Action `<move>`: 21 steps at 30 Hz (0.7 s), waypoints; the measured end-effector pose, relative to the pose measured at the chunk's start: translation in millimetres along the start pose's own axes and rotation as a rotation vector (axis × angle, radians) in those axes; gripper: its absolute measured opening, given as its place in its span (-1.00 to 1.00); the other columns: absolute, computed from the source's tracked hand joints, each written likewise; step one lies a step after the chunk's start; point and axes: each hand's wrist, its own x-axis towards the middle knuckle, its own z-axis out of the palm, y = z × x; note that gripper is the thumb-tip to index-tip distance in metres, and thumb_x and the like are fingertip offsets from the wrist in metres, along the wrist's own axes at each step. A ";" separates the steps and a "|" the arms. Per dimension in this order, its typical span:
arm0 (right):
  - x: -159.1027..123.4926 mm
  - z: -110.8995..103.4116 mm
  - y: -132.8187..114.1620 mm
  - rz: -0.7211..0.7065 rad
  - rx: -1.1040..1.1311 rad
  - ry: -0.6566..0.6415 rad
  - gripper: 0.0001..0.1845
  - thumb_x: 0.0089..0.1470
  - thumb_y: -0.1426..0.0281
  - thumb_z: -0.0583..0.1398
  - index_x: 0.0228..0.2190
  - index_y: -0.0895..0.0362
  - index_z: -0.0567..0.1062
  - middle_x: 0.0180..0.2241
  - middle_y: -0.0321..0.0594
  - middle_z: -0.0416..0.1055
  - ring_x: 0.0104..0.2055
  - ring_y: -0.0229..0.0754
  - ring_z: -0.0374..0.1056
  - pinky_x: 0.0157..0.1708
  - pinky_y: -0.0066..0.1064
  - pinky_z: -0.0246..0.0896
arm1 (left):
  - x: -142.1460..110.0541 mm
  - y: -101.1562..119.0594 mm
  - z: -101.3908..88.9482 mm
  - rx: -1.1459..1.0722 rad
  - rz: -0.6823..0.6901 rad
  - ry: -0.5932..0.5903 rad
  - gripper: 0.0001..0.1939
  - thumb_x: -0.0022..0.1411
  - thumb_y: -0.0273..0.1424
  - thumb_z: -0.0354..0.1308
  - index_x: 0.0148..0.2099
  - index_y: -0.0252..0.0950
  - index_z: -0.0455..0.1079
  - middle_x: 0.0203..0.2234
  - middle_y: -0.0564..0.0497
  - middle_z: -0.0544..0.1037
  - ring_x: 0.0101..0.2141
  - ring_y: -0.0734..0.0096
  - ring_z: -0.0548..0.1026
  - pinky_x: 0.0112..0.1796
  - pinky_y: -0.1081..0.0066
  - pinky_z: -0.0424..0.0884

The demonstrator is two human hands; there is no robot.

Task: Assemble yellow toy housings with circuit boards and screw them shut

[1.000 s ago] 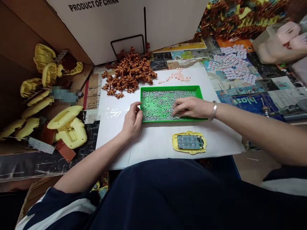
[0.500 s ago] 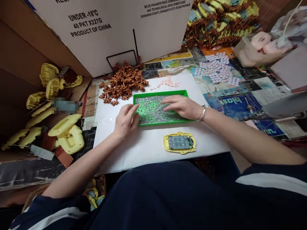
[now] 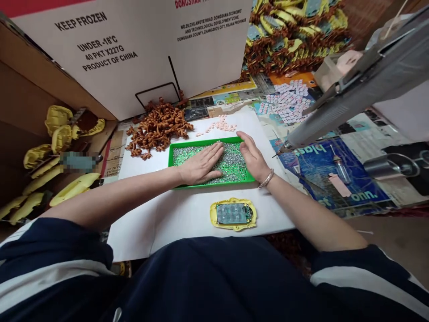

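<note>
A green tray [image 3: 214, 183] full of small silver screws [image 3: 231, 158] lies on a white board [image 3: 187, 210]. My left hand [image 3: 203, 164] is stretched flat over the screws, palm down, fingers pointing to the far right. At the tray's right end, my right hand [image 3: 252, 156] stands on edge with its fingers extended along the rim; neither hand grips anything. Nearer to me sits a yellow plastic shell [image 3: 213, 214] with a circuit board [image 3: 233, 213] in it. Behind the tray are a heap of brown branching plastic parts [image 3: 161, 127] and small pink pieces [image 3: 223, 124].
A grey electric screwdriver [image 3: 335, 112] hangs at the right, tip towards the board. Yellow shells [image 3: 60, 143] lie in a carton at the left. A white carton [image 3: 134, 27] stands behind. White pieces [image 3: 288, 100] and stacked yellow-brown assemblies [image 3: 295, 40] are at the back right.
My left hand has moved from the tray's left edge onto the screws and flattened. My right hand has gone to the right end. The screwdriver now hangs further into view.
</note>
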 end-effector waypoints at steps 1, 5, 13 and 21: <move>-0.3 -0.3 0.3 -0.005 0.017 0.004 -0.18 0.23 -0.20 -0.21 0.24 0.03 0.26 0.31 -0.01 0.20 0.38 0.00 0.10 0.40 0.04 0.00 | 8.5 1.0 2.4 -0.011 0.033 0.011 -0.18 0.44 0.06 -0.24 0.45 -0.47 -0.24 0.43 -0.43 -0.17 0.44 -0.04 -0.19 0.37 -0.04 -0.06; -1.2 0.0 0.6 -0.012 0.071 0.021 -0.17 0.24 -0.21 -0.21 0.23 0.06 0.28 0.30 -0.01 0.22 0.38 -0.03 0.10 0.41 0.02 -0.03 | 41.1 8.0 5.5 -0.058 0.128 -0.012 -0.20 0.45 -0.02 -0.24 0.44 -0.56 -0.18 0.42 -0.46 -0.16 0.44 -0.04 -0.20 0.38 -0.06 -0.09; -2.1 -0.5 -1.0 0.014 0.120 0.032 -0.18 0.21 -0.23 -0.16 0.20 0.02 0.33 0.30 -0.05 0.24 0.36 -0.03 0.14 0.39 0.00 0.02 | 26.5 4.0 -30.5 -0.288 0.452 -0.281 -0.46 0.36 -0.31 -0.10 0.34 -0.17 0.29 0.35 0.02 0.25 0.40 0.29 0.06 0.38 0.24 0.07; -2.4 0.4 -1.7 0.000 0.065 0.001 -0.23 0.25 -0.18 -0.21 0.21 -0.02 0.31 0.32 -0.10 0.21 0.39 -0.06 0.09 0.42 -0.01 -0.03 | 19.1 -9.2 -30.6 -0.304 0.564 -0.227 -0.49 0.35 -0.32 -0.06 0.30 -0.03 0.33 0.28 0.09 0.37 0.37 0.29 0.16 0.36 0.24 0.14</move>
